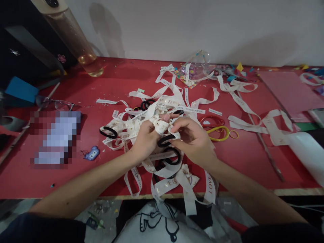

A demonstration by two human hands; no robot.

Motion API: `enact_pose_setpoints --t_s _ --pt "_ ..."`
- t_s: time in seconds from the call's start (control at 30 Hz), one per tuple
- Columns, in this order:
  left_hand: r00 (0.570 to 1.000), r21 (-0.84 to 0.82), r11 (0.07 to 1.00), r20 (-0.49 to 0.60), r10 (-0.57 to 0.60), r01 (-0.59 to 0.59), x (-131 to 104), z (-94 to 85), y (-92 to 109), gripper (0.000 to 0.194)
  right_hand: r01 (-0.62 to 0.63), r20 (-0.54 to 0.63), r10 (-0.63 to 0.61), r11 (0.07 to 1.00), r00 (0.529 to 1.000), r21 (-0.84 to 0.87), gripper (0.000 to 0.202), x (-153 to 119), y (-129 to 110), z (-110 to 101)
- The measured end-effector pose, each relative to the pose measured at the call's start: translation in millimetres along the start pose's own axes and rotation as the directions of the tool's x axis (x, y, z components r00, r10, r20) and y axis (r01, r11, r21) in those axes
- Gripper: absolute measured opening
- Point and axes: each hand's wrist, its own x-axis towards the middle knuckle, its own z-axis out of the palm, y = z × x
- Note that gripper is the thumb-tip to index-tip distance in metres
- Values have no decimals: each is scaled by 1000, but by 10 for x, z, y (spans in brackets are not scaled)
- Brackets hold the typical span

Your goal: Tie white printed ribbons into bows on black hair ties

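Note:
My left hand (pixel 145 140) is closed around a bunched roll of white printed ribbon (pixel 161 126) over the middle of the table. Close on its right, my right hand (pixel 193 138) pinches the ribbon's end, with a black hair tie (pixel 165 140) hanging just below the fingers. A tangled heap of white ribbon (pixel 168 101) with gold and black lettering spreads around and beneath both hands. More black ties lie in it, one (pixel 108 132) at the left edge and another (pixel 174 157) under my hands.
The red table (pixel 83 87) holds a bottle (pixel 88 62), glasses (pixel 62 104), a blurred phone (pixel 59 135) and a blue charm (pixel 91 153) at left. Red-handled and yellow-handled loops (pixel 220 133) lie right of my hands. A clear bag (pixel 197 71) and a pink sheet (pixel 286 91) are farther back.

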Motion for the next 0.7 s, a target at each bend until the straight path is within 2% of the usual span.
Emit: enact_pose_setpoints --t_s 0.23,0.53,0.7 --pt "999 28 999 -45 27 -26 -26 9 14 35 -55 11 55 998 998 34 30 -5 -13 59" --pt "997 42 996 30 75 -76 -38 60 -34 39 -77 -58 74 996 996 -44 23 -11 -53 81" --pt "994 116 987 13 113 -113 -46 30 -47 40 -94 -12 94 995 995 25 24 -24 -53 105"
